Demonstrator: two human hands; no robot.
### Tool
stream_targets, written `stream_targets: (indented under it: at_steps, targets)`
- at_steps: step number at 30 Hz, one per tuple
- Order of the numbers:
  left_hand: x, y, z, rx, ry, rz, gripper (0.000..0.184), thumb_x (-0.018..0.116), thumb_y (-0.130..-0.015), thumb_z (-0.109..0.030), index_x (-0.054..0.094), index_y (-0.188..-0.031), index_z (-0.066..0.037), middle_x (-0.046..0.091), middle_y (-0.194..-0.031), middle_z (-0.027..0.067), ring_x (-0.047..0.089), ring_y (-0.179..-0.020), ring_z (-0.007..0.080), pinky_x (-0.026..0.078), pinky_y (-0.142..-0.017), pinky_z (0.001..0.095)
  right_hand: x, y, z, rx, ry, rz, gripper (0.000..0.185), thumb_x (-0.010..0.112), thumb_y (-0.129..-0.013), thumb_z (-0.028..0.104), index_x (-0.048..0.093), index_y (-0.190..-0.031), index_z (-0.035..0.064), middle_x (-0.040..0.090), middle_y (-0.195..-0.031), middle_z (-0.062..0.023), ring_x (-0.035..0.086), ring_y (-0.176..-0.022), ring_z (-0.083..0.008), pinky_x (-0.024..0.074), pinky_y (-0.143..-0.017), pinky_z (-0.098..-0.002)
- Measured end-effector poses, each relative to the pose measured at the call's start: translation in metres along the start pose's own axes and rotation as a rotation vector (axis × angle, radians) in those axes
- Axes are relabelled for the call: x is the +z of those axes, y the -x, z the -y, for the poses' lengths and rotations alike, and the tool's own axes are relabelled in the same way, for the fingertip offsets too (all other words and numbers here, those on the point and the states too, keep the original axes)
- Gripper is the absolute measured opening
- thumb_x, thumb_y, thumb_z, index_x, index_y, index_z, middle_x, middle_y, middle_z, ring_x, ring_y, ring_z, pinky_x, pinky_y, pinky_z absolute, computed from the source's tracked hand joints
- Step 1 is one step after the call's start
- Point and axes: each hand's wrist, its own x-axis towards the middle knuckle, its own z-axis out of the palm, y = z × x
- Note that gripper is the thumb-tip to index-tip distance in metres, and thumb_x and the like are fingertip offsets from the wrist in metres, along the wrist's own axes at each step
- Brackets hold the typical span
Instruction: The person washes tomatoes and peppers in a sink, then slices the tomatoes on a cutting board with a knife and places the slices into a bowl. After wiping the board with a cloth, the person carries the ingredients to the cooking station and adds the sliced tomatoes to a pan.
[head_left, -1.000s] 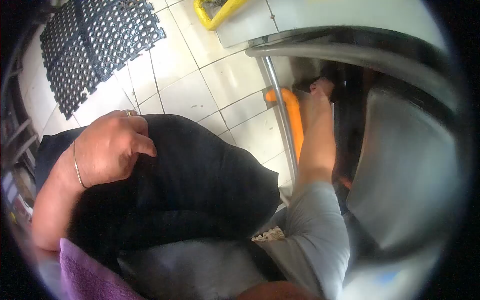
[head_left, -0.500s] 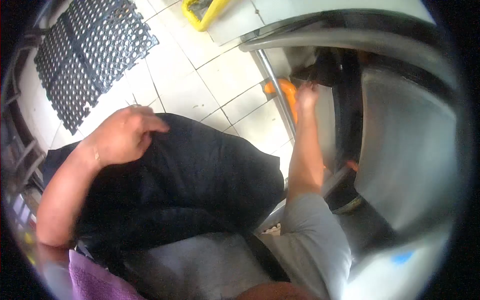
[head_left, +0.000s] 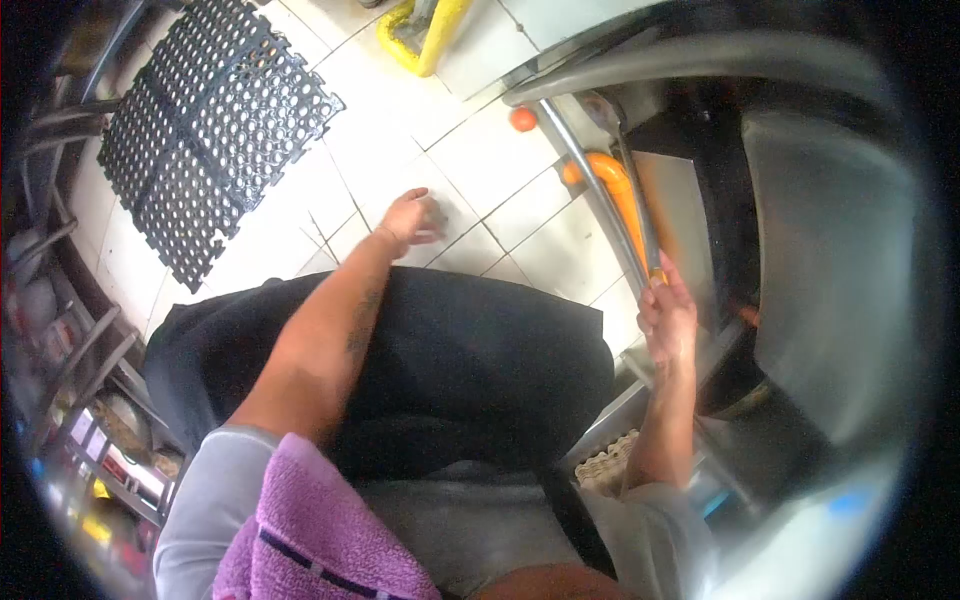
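My right hand (head_left: 668,310) is closed around the end of a long-handled metal spoon (head_left: 628,165). The bowl of the spoon points away from me, beside a metal rail (head_left: 590,175). Behind the rail and handle shows a curved orange tube-like thing (head_left: 610,170), partly covered. My left hand (head_left: 412,220) is stretched out over the floor past the black apron (head_left: 470,350). Its fingers look loosely bent and apart, slightly blurred, with nothing clear in them.
A black perforated rubber mat (head_left: 215,130) lies on the white tiles (head_left: 400,110). A yellow frame-like object (head_left: 425,40) stands ahead, and a round red-orange thing (head_left: 522,119) sits near the rail. Large curved metal equipment (head_left: 840,290) fills the right side. Metal shelving (head_left: 110,340) borders the left.
My right hand has drawn back toward me and now shows the spoon in its grip. My left hand has swung right and forward. The purple towel shows more fully.
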Motion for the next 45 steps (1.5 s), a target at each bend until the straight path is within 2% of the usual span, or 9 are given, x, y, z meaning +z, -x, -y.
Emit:
stream_targets:
  at_steps: [9, 16, 19, 26, 31, 33, 37, 41, 45]
  targets:
    - [0.047, -0.027, 0.029, -0.059, 0.655, -0.223, 0.083, 0.069, -0.095, -0.05, 0.03, -0.158, -0.013, 0.035, -0.154, 0.0222, 0.054, -0.125, 0.0451, 0.057, -0.093, 0.0572, -0.016, 0.015, -0.012, -0.041, -0.06, 0.032, 0.051, 0.048, -0.105, 0.008, 0.042, -0.156, 0.0103, 0.048, -0.073, 0.0029, 0.034, -0.048, -0.0027, 0.0266, -0.037, -0.0193]
    - [0.016, -0.059, 0.029, 0.15, 0.081, -0.55, 0.025, 0.063, -0.091, -0.021, 0.069, -0.111, -0.007, 0.074, -0.095, 0.0148, 0.071, -0.09, 0.0288, 0.057, -0.073, 0.0419, -0.061, 0.012, -0.093, -0.394, 0.366, 0.032, 0.046, 0.06, -0.102, 0.012, 0.049, -0.146, 0.0067, 0.048, -0.07, 0.0033, 0.045, -0.052, -0.0052, 0.0376, -0.042, -0.0208]
    - [0.002, -0.049, 0.021, 0.289, -0.268, -0.538, 0.04, 0.063, -0.09, -0.028, 0.058, -0.123, -0.004, 0.072, -0.109, 0.0236, 0.072, -0.092, 0.0357, 0.058, -0.08, 0.0432, -0.103, -0.025, -0.167, -0.577, 0.675, -0.078, 0.021, 0.073, -0.096, 0.019, 0.064, -0.105, 0.0024, 0.047, -0.07, -0.0018, 0.046, -0.063, -0.0109, 0.0434, -0.057, -0.03]
    - [-0.028, 0.053, -0.097, 0.46, -0.791, -0.596, 0.06, 0.08, -0.079, -0.037, 0.057, -0.119, 0.001, 0.069, -0.115, 0.0309, 0.069, -0.106, 0.044, 0.056, -0.095, 0.0479, -0.134, 0.034, -0.161, -0.316, 0.945, -0.28, 0.042, 0.079, -0.089, 0.037, 0.062, -0.078, 0.0003, 0.054, -0.063, -0.0076, 0.051, -0.062, -0.0149, 0.0458, -0.061, -0.0398]
    - [-0.06, 0.173, -0.144, 0.578, -0.982, -0.747, 0.053, 0.088, -0.07, -0.04, 0.072, -0.1, 0.001, 0.073, -0.102, 0.025, 0.072, -0.097, 0.0389, 0.059, -0.089, 0.0459, -0.084, 0.083, -0.088, -0.174, 1.012, -0.045, 0.042, 0.079, -0.088, 0.04, 0.071, -0.08, -0.0001, 0.065, -0.065, -0.0152, 0.061, -0.06, -0.0237, 0.0498, -0.063, -0.0452]
    - [-0.054, 0.236, -0.133, 0.583, -0.894, -0.889, 0.054, 0.087, -0.071, -0.04, 0.073, -0.098, 0.004, 0.073, -0.105, 0.026, 0.071, -0.1, 0.0395, 0.057, -0.092, 0.0478, -0.062, 0.091, -0.095, -0.557, 1.113, 0.133, 0.039, 0.079, -0.089, 0.039, 0.073, -0.081, 0.0012, 0.065, -0.064, -0.0121, 0.064, -0.061, -0.0217, 0.0503, -0.062, -0.0445]
    - [-0.045, 0.366, -0.101, 0.428, -1.304, -0.578, 0.041, 0.064, -0.091, -0.047, 0.079, -0.102, -0.01, 0.074, -0.108, 0.0231, 0.072, -0.104, 0.0416, 0.057, -0.094, 0.0489, 0.044, 0.209, -0.04, -0.328, 0.598, 0.337, 0.036, 0.08, -0.091, 0.033, 0.069, -0.075, 0.0019, 0.062, -0.061, -0.004, 0.06, -0.06, -0.0146, 0.0485, -0.058, -0.0367]
    - [-0.036, 0.454, -0.083, 0.337, -1.215, -0.484, 0.064, 0.082, -0.076, -0.052, 0.074, -0.103, 0.005, 0.074, -0.103, 0.0288, 0.072, -0.099, 0.0417, 0.057, -0.092, 0.0472, 0.158, 0.329, 0.091, -0.473, 0.515, 0.525, 0.037, 0.081, -0.089, 0.032, 0.065, -0.078, 0.0004, 0.061, -0.067, -0.0027, 0.054, -0.061, -0.0138, 0.0475, -0.059, -0.0349]
    - [-0.034, 0.511, -0.075, 0.529, -1.162, -0.417, 0.054, 0.082, -0.073, -0.044, 0.075, -0.102, 0.001, 0.075, -0.097, 0.0236, 0.073, -0.095, 0.0388, 0.057, -0.09, 0.0463, 0.261, 0.408, 0.258, -0.488, -0.155, 0.821, 0.017, 0.057, -0.104, 0.011, 0.051, -0.12, 0.0076, 0.048, -0.075, 0.0062, 0.047, -0.062, -0.0047, 0.0412, -0.053, -0.0241]
